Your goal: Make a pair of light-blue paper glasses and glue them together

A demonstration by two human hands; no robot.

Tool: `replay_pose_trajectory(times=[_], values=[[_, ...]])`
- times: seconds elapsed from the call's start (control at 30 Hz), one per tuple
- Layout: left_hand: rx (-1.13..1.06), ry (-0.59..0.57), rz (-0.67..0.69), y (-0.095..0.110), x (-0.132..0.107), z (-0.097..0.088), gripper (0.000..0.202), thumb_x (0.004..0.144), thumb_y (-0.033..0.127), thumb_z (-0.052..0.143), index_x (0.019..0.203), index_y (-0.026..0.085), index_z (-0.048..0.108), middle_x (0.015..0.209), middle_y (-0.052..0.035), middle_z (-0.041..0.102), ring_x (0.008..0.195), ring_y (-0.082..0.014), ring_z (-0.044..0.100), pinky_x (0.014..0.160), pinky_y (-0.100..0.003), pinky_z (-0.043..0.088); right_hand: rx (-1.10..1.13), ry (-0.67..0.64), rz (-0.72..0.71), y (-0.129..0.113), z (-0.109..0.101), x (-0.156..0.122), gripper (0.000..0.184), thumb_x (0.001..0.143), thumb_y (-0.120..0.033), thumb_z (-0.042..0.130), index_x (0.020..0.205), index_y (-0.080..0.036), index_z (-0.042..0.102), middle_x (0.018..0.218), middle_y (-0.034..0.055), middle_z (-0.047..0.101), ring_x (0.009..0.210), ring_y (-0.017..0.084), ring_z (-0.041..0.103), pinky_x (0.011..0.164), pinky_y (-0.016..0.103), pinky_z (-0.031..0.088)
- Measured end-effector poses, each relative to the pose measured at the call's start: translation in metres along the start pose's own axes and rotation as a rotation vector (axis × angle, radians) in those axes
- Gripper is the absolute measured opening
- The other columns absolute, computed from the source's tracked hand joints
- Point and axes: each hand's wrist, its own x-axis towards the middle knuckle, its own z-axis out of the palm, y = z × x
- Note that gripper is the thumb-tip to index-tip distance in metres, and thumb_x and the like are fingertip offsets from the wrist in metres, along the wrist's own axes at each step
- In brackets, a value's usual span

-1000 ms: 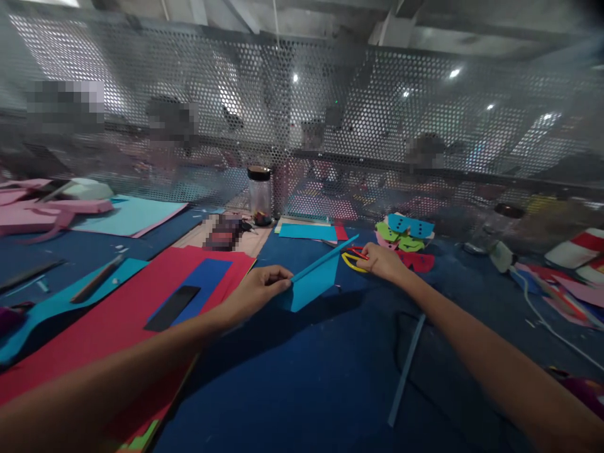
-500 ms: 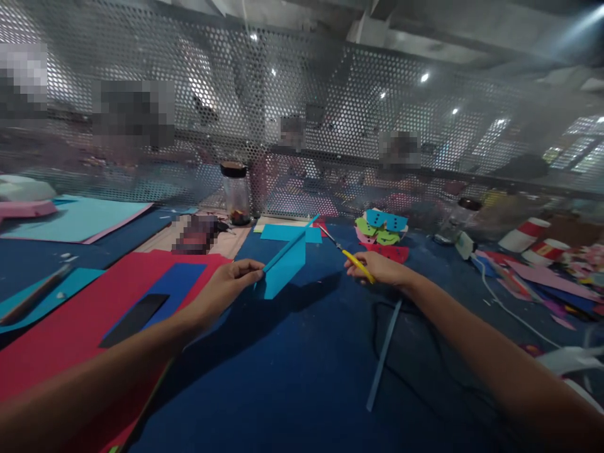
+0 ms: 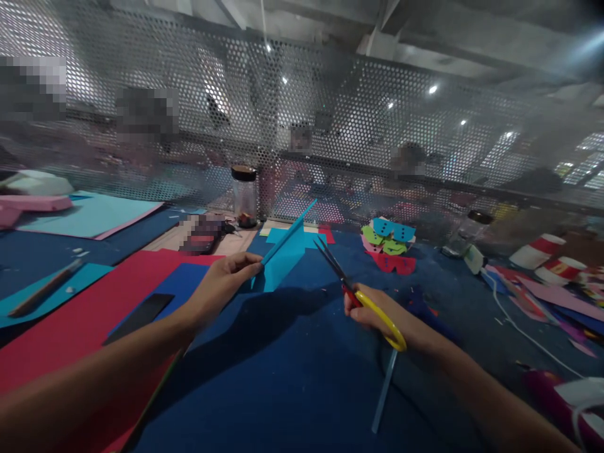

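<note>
My left hand (image 3: 234,277) pinches the near end of a folded sheet of bright blue paper (image 3: 285,255), held above the dark blue table (image 3: 302,377). A pair of scissors (image 3: 349,286) with yellow and red handles is in my right hand (image 3: 377,308), its fingers closed around the handles. The blades are slightly parted and point up and left, apart from the paper. Behind the folded sheet lies flat blue paper (image 3: 315,239). A clear glue stick (image 3: 385,390) lies below my right hand.
Red sheets (image 3: 70,352) with blue and black strips lie left. A lidded jar (image 3: 244,195) stands by the perforated metal screen (image 3: 330,113). Cut paper shapes (image 3: 394,229) are stacked at the back right. Paper cups (image 3: 538,251), a white cord (image 3: 523,321) and scraps crowd the right side.
The scissors have turned, so their blades and yellow handle show more fully, with the blades now parted. The folded paper is tilted more steeply. The view has shifted slightly.
</note>
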Motion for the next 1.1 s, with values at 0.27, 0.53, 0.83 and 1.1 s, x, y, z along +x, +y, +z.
replay_pose_trajectory(times=[0.27,0.53,0.83,1.1], values=[[0.057,0.032,0.077,0.011,-0.004,0.001,0.032,0.080,0.047,0.081,0.096,0.020,0.076,0.074,0.0015,0.066,0.059,-0.0105,0.052,0.051,-0.021,0.037,-0.315,-0.037,0.005,-0.007,0.014,-0.011,0.023,0.092,-0.025,0.058,0.114,-0.021,0.062,0.110,0.0051,0.070,0.096,0.020,0.065,0.084,0.032,0.047],[0.140,0.014,0.102,0.018,-0.013,0.007,0.034,0.080,0.051,0.078,0.093,0.020,0.076,0.072,-0.0018,0.071,0.055,-0.0129,0.053,0.045,-0.023,0.034,-0.437,-0.039,0.034,-0.021,0.028,-0.011,0.014,0.093,-0.031,0.060,0.101,-0.021,0.064,0.089,0.0022,0.067,0.074,0.017,0.057,0.066,0.027,0.038],[0.225,0.008,0.162,0.017,-0.017,0.010,0.033,0.081,0.049,0.075,0.096,0.020,0.078,0.078,-0.0027,0.075,0.065,-0.0161,0.061,0.054,-0.025,0.042,-0.455,-0.036,0.022,-0.018,0.034,-0.011,0.011,0.091,-0.030,0.062,0.093,-0.020,0.065,0.085,0.0035,0.071,0.073,0.017,0.062,0.064,0.027,0.037],[0.259,-0.004,0.159,0.016,-0.019,0.010,0.031,0.083,0.049,0.073,0.096,0.021,0.078,0.079,-0.0025,0.075,0.069,-0.0178,0.064,0.060,-0.028,0.046,-0.464,-0.031,0.008,-0.015,0.037,-0.010,0.010,0.091,-0.030,0.063,0.091,-0.020,0.064,0.084,0.0040,0.072,0.071,0.017,0.062,0.062,0.027,0.035]])
